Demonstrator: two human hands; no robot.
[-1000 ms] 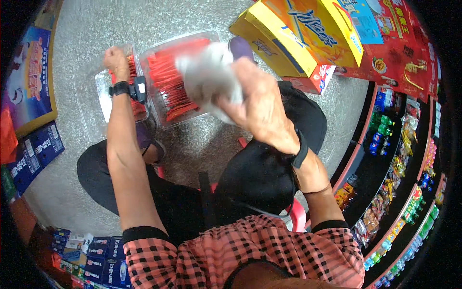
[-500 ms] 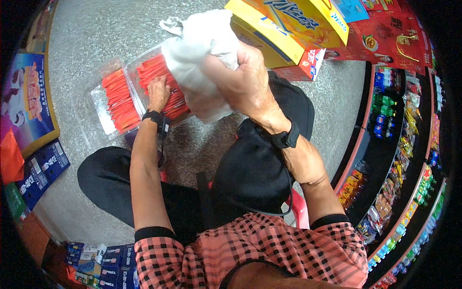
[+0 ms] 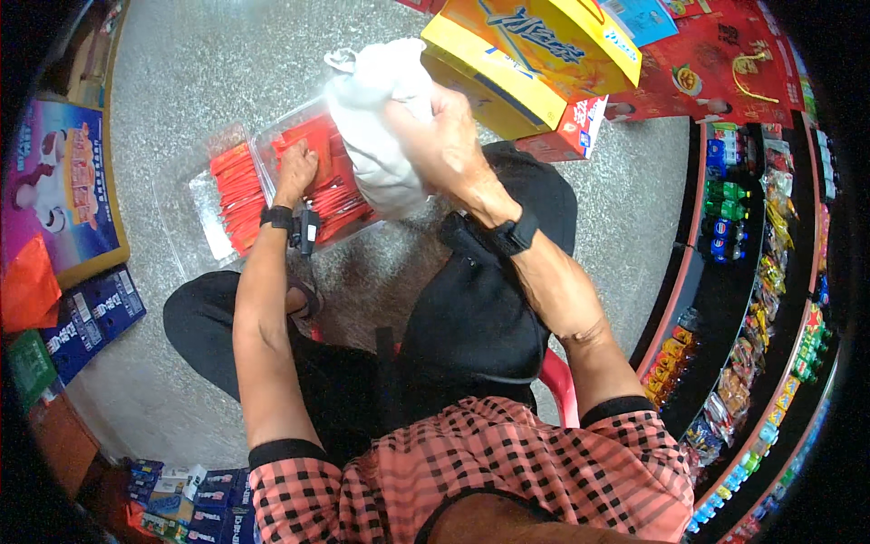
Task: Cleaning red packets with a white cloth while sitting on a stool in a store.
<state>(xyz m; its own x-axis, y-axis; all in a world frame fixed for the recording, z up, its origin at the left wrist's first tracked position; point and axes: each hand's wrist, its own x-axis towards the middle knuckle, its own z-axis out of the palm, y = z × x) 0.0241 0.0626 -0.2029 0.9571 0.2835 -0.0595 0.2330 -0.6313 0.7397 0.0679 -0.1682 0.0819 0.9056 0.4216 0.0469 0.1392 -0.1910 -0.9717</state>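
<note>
1. Compared with one second ago, the left hand (image 3: 297,170) is at the clear right tray (image 3: 288,123), no longer at the left tray (image 3: 207,213).
2. Yellow carton (image 3: 535,41) shows large blue characters.
3. White bundle (image 3: 376,122), squeezed by the right hand (image 3: 444,140), hangs over the right tray's side, long axis downward, slightly rightward.
4. Red packets (image 3: 340,207) lie crosswise beneath the left hand; its grip I cannot tell.

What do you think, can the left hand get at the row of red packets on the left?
Probably yes: the left hand is just beside the left row of red packets, and I see nothing lying over them. Only a clear plastic edge seems to stand between.
</note>
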